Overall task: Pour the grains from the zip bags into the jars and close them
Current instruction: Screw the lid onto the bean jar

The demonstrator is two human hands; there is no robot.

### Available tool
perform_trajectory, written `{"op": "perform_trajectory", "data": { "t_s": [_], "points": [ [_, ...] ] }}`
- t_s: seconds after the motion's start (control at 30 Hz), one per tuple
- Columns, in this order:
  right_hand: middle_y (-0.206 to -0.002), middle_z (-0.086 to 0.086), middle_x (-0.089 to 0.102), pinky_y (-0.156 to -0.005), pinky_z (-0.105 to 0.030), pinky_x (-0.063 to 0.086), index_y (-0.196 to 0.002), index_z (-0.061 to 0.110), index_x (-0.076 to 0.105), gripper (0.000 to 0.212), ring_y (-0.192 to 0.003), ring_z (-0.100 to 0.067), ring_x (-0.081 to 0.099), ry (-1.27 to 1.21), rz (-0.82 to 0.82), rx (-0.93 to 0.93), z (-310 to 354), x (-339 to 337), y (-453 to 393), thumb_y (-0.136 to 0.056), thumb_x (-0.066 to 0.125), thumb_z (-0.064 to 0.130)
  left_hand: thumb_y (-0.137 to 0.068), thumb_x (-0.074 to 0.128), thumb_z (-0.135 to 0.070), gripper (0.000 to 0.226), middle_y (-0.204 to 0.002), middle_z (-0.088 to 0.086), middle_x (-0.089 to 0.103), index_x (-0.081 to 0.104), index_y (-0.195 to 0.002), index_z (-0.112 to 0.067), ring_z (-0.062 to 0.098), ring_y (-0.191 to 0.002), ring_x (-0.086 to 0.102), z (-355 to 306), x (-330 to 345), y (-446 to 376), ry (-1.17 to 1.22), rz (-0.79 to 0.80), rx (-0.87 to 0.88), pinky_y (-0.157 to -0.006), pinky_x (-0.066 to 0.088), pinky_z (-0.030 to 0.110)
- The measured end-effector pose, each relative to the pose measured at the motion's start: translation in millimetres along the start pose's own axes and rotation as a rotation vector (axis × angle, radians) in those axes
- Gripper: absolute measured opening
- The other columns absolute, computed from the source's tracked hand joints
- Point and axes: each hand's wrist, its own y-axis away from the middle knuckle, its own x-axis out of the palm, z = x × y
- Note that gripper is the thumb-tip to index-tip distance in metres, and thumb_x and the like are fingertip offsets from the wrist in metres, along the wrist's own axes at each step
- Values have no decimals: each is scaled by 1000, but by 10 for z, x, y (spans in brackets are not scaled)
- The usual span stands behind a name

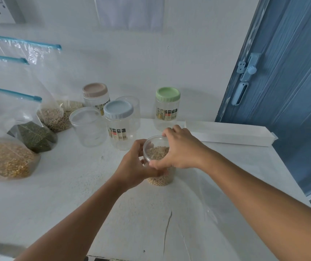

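A clear jar part-filled with pale grains stands on the white table in the middle of the view. My left hand grips its side. My right hand curls over its top, fingers and thumb round the rim of what looks like a clear lid. A flat, empty-looking clear bag lies just right of the jar. At the left stand zip bags: yellow grains, dark green grains and beige grains.
Behind the held jar stand empty jars: one with a blue lid, a green lid, a beige lid and a clear one. A long white box lies at the right by a blue door.
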Motion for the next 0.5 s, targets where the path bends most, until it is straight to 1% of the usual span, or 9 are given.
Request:
{"op": "perform_trajectory", "data": {
  "t_s": [0.07,0.1,0.2,0.23,0.3,0.37,0.4,0.43,0.5],
  "points": [
    [-141,4,41,-106,-42,44,-151,24,36,108,-131,-22,39,26,76,-75,-48,-95,-37,-66,76,78,-57,103,-20,91,-126,-12,65,52,-132,-31,1,-117,63,-15,-10,-4,2,17,1,-99,56,24],
    [-144,5,39,-109,-41,42,-155,28,33,108,-135,-21,37,23,121,-110,-67,-146,-60,-68,81,71,-57,103,-21,92,-128,-13,65,52,-132,-31,0,-118,62,-24,-16,-3,11,29,-2,-100,54,22],
    [-152,11,33,-114,-41,39,-161,38,24,110,-142,-15,27,7,239,-190,-117,-276,-120,-72,88,46,-56,104,-26,95,-131,-14,65,52,-135,-32,0,-123,61,-27,-30,-20,30,51,-12,-102,53,25],
    [-152,13,32,-113,-40,40,-161,39,22,111,-142,-14,25,21,258,-209,-120,-303,-136,-72,89,41,-56,104,-26,95,-131,-13,65,52,-135,-32,1,-123,60,-27,-30,-27,32,54,-13,-102,53,26],
    [-152,14,30,-112,-40,42,-162,40,21,111,-142,-13,24,46,278,-234,-106,-338,-153,-73,89,36,-56,104,-27,96,-131,-14,64,52,-136,-33,1,-124,60,-22,-25,-34,33,56,-13,-104,53,27],
    [-152,13,30,-112,-40,42,-161,40,22,111,-142,-12,24,49,288,-230,-94,-362,-163,-73,89,38,-56,104,-28,96,-131,-15,64,51,-135,-33,0,-125,60,-16,-24,-35,27,57,-11,-105,52,28],
    [-152,13,30,-111,-41,42,-161,40,23,111,-141,-13,25,50,285,-218,-94,-365,-169,-72,89,43,-55,104,-28,95,-131,-15,64,52,-135,-33,1,-124,60,-17,-23,-37,24,56,-8,-104,52,28],
    [-150,12,32,-110,-42,43,-159,39,25,111,-140,-13,28,65,267,-198,-84,-360,-168,-70,89,51,-56,104,-26,94,-129,-14,65,52,-134,-33,1,-123,61,-18,-22,-37,23,55,-5,-104,53,28],
    [-143,9,39,-104,-43,48,-153,33,34,110,-131,-16,41,138,193,-130,-44,-309,-159,-63,82,75,-57,103,-20,91,-126,-12,66,52,-132,-31,2,-119,63,-16,-20,-37,22,51,-1,-102,56,29]
  ]
}}
